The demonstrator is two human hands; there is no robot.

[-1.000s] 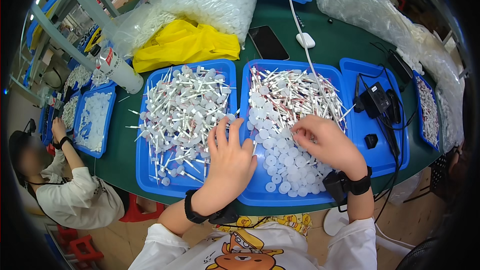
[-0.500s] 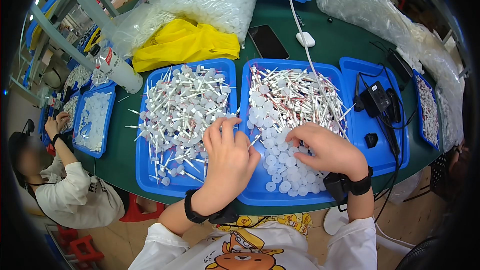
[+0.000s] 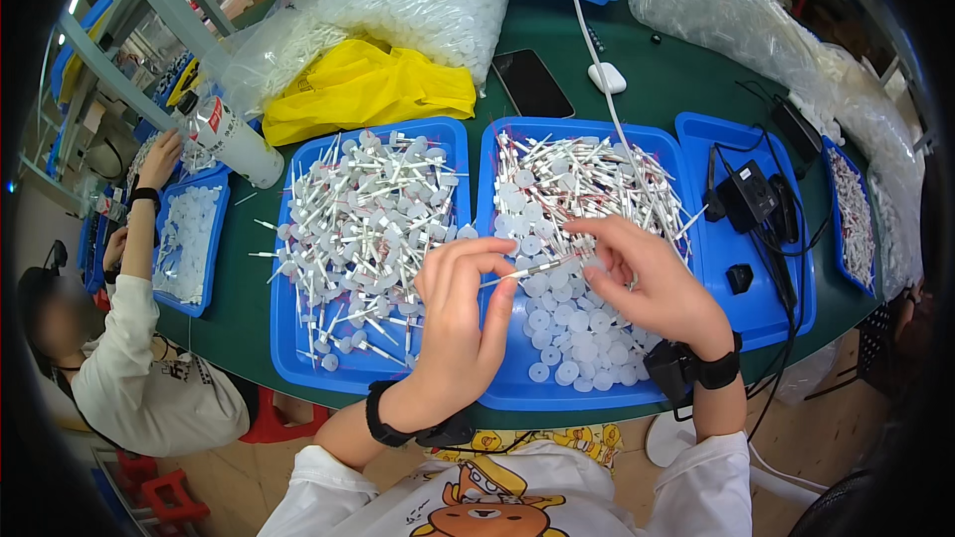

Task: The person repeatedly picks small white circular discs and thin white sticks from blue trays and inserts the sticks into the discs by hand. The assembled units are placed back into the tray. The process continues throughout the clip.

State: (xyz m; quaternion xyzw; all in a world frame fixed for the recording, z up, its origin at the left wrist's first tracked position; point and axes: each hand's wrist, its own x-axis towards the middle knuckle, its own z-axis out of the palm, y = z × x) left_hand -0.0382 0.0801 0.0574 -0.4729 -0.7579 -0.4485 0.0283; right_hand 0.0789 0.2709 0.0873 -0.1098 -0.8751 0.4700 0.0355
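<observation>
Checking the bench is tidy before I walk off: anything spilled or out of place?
A few white sticks poke over the left blue tray's left rim onto the green table; otherwise parts sit inside trays.

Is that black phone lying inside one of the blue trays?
No, the phone lies on the green table, beyond the blue trays.

Both forearms rise from the lower edge, each wrist banded in black, white sleeves pushed back near the elbows. The left hand (image 3: 460,318) is raised palm-down, thumb and forefinger curled together in a pinch. The right hand (image 3: 652,283) leans in from the right, fingers bent, its fingertips (image 3: 582,231) close to the left hand's.
</observation>
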